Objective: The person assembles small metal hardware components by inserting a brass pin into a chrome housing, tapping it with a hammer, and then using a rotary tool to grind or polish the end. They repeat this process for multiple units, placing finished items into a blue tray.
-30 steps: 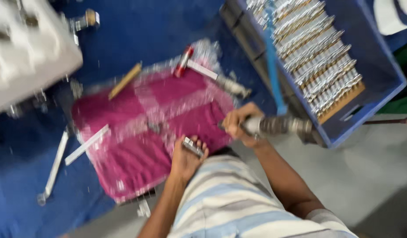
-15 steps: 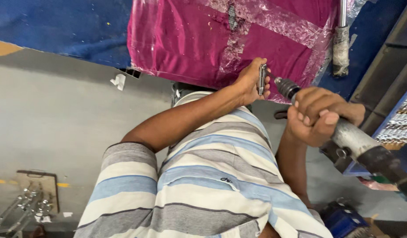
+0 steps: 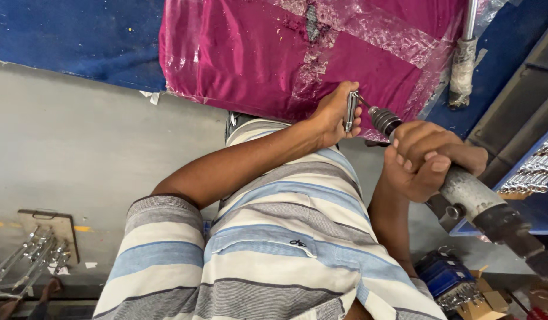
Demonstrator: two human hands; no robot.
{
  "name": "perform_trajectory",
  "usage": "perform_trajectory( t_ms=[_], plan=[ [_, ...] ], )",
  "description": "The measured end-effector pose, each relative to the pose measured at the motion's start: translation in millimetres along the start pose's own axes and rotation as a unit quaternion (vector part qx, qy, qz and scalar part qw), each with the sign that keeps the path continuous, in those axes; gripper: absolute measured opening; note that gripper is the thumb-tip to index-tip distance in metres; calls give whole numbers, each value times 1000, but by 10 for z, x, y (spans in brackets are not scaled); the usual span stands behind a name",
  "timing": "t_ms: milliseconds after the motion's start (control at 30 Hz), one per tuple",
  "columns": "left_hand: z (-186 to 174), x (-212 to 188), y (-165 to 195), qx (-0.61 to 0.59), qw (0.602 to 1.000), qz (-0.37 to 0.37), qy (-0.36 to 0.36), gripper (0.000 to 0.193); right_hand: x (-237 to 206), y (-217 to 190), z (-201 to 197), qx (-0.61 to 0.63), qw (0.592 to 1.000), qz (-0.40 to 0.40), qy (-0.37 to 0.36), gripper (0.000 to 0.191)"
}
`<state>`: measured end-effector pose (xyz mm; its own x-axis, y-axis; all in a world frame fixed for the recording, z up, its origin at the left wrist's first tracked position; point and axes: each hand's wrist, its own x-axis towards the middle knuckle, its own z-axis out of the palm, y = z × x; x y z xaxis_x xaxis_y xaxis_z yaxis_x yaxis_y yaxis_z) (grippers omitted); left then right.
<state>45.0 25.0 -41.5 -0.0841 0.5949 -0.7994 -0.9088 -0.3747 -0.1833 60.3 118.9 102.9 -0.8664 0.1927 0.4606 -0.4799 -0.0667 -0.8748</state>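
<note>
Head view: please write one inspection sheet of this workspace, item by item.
Surface: magenta cloth under clear plastic, on a blue mat; grey floor below.
Job's things: small metal part; power tool, its tip against the part.
Clutter: wrapped rod on the cloth's edge; metal pieces on a board, lower left.
Hands: left hand holds the part; right hand grips the tool.
Cables: nothing seen.
Surroundings: blue crate of metal parts at right; blue box below.

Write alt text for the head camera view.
A person in a striped shirt holds a small metal part in the left hand and presses the tip of a power tool, gripped by the right hand, against it, above a magenta cloth under clear plastic.
</note>
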Motion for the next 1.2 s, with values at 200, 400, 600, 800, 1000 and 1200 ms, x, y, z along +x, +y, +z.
perform_trajectory(
  t_ms=[200, 400, 600, 800, 1000, 1200],
  plan=[
    [13, -36, 22, 10, 1000, -2, 9, 35, 39, 7, 120, -24, 999, 3, 23, 21],
    [0, -34, 34, 18, 1000, -11, 7, 35, 58, -11, 211, -51, 998, 23, 37, 24],
    [9, -1, 18, 27, 999, -12, 26, 36, 80, -27, 294, -28, 998, 33, 43, 32],
    [44, 23, -4, 34, 998, -12, 48, 36, 105, -18, 395, -86, 992, 74, 50, 40],
    [57, -39, 24, 8, 999, -11, 42, 36, 261, -38, 522, -225, 970, 75, -47, 41],
    [49, -24, -18, 7, 999, 3, 34, 36, 168, 51, 547, -188, 978, 47, 79, 32]
  ],
)
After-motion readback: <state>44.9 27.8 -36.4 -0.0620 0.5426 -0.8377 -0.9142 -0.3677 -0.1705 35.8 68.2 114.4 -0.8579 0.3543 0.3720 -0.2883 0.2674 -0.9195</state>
